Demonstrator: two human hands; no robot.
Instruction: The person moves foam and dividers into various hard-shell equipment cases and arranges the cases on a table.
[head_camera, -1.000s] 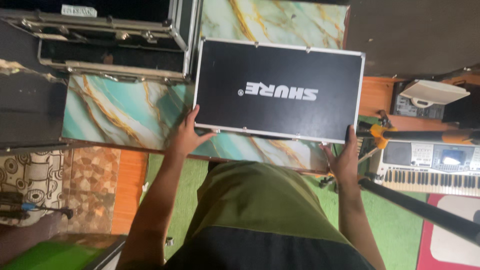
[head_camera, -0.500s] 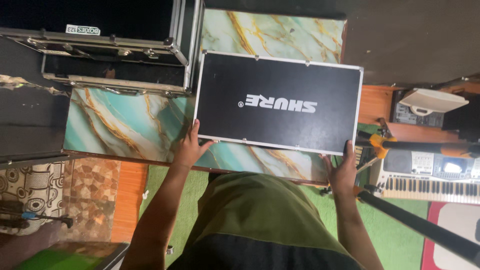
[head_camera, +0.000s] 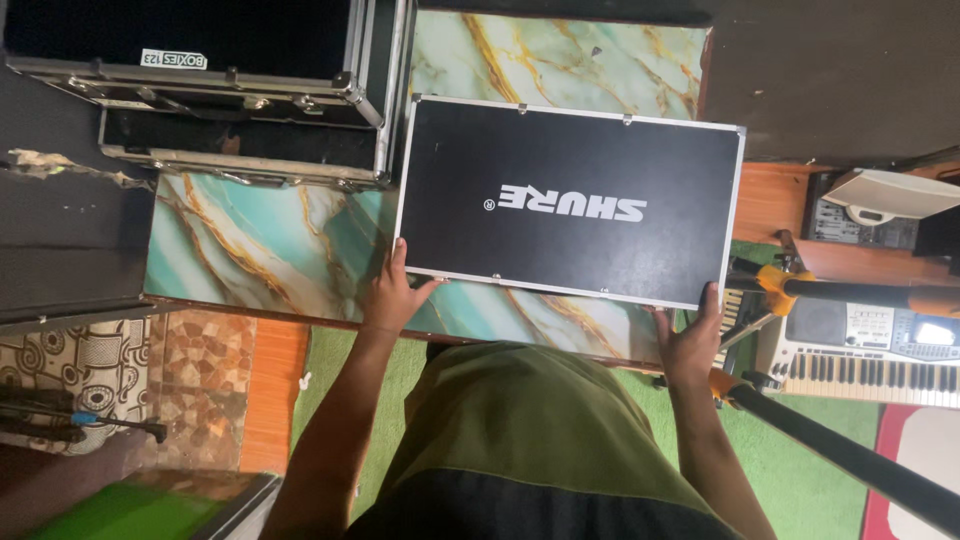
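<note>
Black case (head_camera: 570, 200) now farther onto marble table (head_camera: 250, 260), both hands' fingers (head_camera: 398, 262) clamped on its near corners.

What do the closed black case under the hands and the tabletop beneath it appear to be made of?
Black case: matte black panel, likely laminate over board, with bright silvery edging that looks like aluminium. The left hand and right hand grip its near edge. Tabletop: glossy teal and white veining with gold streaks, a marble look; real stone or a printed film cannot be told.

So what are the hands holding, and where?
Both hold the flat black metal-edged case by its near edge: left hand near one corner, right hand at the other.
</note>
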